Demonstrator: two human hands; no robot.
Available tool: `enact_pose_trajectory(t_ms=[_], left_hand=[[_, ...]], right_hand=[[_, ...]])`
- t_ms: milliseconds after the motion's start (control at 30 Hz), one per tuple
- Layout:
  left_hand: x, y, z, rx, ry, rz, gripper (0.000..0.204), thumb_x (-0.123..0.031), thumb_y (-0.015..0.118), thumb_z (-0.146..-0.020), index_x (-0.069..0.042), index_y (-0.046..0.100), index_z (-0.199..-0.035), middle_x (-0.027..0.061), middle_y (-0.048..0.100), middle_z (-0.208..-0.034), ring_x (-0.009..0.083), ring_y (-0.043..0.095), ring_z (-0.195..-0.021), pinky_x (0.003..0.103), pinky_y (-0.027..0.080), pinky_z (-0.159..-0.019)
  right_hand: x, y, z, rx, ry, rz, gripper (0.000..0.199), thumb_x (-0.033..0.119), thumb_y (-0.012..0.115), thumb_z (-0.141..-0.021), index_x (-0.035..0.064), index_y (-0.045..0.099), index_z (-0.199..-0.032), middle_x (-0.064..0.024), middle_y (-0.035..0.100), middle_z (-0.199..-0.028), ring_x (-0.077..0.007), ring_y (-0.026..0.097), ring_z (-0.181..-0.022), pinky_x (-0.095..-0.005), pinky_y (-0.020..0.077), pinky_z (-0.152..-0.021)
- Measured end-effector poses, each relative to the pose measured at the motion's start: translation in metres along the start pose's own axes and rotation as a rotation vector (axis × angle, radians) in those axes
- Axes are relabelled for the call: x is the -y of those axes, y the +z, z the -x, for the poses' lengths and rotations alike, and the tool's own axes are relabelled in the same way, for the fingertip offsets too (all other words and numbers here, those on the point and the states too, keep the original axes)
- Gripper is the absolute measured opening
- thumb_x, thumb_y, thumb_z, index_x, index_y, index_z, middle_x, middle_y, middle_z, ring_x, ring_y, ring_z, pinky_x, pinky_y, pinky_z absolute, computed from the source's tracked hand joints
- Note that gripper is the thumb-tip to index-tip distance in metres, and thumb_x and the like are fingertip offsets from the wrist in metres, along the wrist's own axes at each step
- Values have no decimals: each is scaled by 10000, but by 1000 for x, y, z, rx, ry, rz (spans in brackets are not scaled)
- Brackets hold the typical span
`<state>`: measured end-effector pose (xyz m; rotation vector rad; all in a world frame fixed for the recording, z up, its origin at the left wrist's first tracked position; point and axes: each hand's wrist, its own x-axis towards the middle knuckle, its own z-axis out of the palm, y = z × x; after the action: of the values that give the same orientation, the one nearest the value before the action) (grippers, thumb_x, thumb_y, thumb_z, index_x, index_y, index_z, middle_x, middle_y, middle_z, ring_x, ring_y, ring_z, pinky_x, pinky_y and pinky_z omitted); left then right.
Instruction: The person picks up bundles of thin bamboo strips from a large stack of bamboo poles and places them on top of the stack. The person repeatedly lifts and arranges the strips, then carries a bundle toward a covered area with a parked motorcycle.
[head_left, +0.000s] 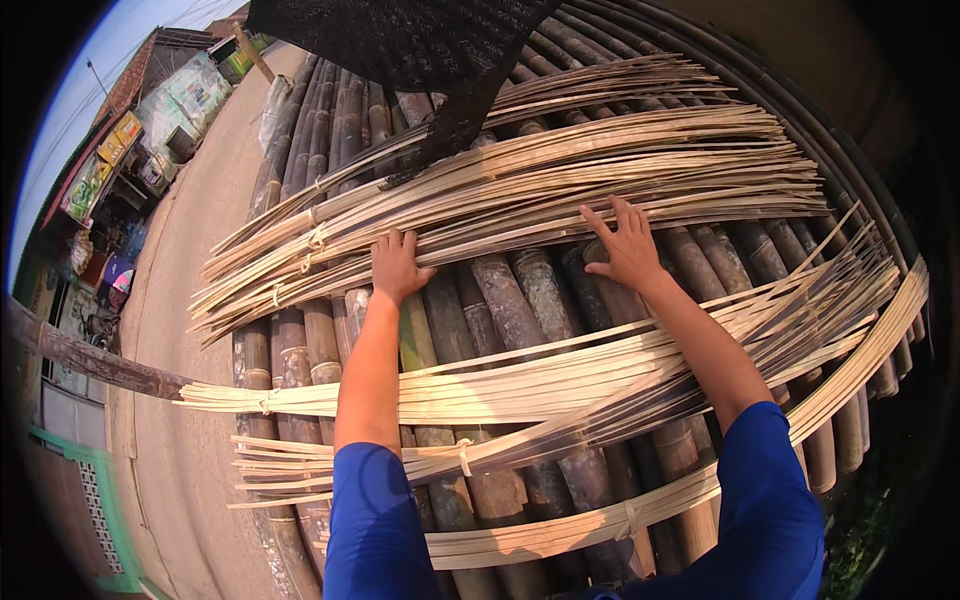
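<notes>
Long, thin bamboo strips lie in tied bundles across a platform of dark bamboo poles (497,300). My left hand (399,268) rests its fingertips on the near edge of the upper bundle of strips (560,197), thumb out to the side. Further right, my right hand (628,245) is open with fingers spread, its fingertips at the same bundle's near edge. Beneath my forearms runs another bundle of strips (530,392), fanned out at its right end. Closer to my body, a lower tied bundle (570,530) curves up to the right.
A dark mesh cloth (400,45) hangs over the far side of the poles. A single pole (100,358) sticks out to the left. Beyond lies a paved road (180,300), with a shop front (110,160) and a green-framed wall (95,500) along it.
</notes>
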<state>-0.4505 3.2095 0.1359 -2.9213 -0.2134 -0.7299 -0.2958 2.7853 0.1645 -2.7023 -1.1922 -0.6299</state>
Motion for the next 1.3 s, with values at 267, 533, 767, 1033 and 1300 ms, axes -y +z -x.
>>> enact_pose_trajectory(t_ms=[267, 533, 767, 1033, 1300], left_hand=[[-15, -57, 26, 115, 64, 195, 573, -420, 859, -684, -79, 668, -1102, 120, 658, -1025, 362, 698, -884, 495, 571, -774], [-57, -156, -51, 755, -7, 647, 420, -475, 789, -777, -75, 810, -902, 132, 765, -831, 307, 726, -816, 383, 549, -726], [-82, -27, -13, 432, -179, 217, 1049, -876, 467, -870, -136, 377, -1608, 236, 471, -1548, 408, 427, -1452, 616, 191, -1229], [-94, -62, 67, 209, 309, 208, 1239, -930, 646, -630, -251, 354, -1625, 261, 294, -1640, 457, 285, -1523, 704, 123, -1210], [-80, 26, -9, 138, 49, -73, 936, -627, 763, -808, -291, 372, -1589, 138, 559, -1167, 363, 571, -1069, 558, 427, -944]], right_hand=[[4, -19, -23, -205, -140, 17, 800, 218, 935, -641, 183, 606, -1370, -100, 628, -1298, -287, 594, -1225, -443, 467, -1053], [-70, -122, -32, 139, -116, -57, 655, 647, 822, -747, 51, 691, -982, -100, 727, -821, -318, 715, -742, -414, 560, -660], [-52, -30, -13, 507, 162, -48, 1076, 918, 506, -800, 314, 261, -1656, -238, 254, -1684, -447, 194, -1568, -655, 169, -1243], [-41, -52, 24, 586, -161, -463, 1254, 866, 765, -575, 368, 307, -1631, -199, 138, -1723, -444, 73, -1588, -672, 124, -1263], [-68, 10, 7, 196, 21, 108, 655, 673, 466, -991, 369, 429, -1569, -159, 395, -1632, -365, 359, -1513, -676, 228, -1207]])
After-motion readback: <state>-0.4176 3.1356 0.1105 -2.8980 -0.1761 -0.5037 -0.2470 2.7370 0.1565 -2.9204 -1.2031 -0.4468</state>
